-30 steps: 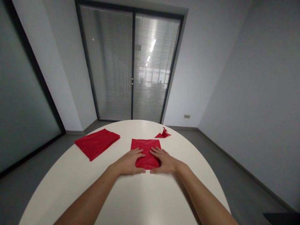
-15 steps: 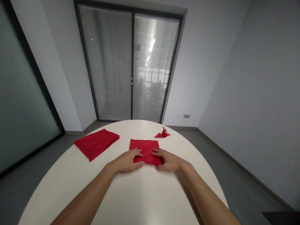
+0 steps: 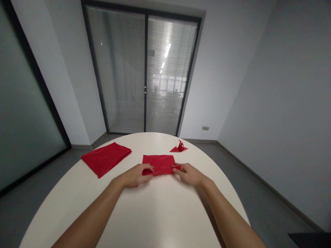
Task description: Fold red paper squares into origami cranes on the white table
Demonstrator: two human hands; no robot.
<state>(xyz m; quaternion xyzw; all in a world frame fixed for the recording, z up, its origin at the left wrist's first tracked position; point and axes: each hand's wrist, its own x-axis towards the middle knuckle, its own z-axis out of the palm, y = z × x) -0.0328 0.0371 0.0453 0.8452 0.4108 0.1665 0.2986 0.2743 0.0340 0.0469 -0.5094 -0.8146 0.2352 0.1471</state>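
A sheet of red paper (image 3: 160,164) lies on the table in front of me, its near edge lifted a little and curling up. My left hand (image 3: 139,175) pinches the near left corner between thumb and curled fingers. At the near right corner, my right hand (image 3: 187,173) grips the paper, thumb in front and fingers behind, with a small red flap showing between them. Beyond the right hand stands a folded red paper crane (image 3: 180,147), touched by neither hand.
More red paper (image 3: 106,159), apparently a stack of sheets, lies to the left on the round white table (image 3: 160,213). Behind the table are a glass partition with blinds (image 3: 124,79) and a grey wall with a socket plate (image 3: 205,128). A dark object (image 3: 310,239) shows at lower right.
Both hands were resting flatter on the paper. Now they have moved out to its near corners and hold them, and the paper's near edge has risen and shifted away from me.
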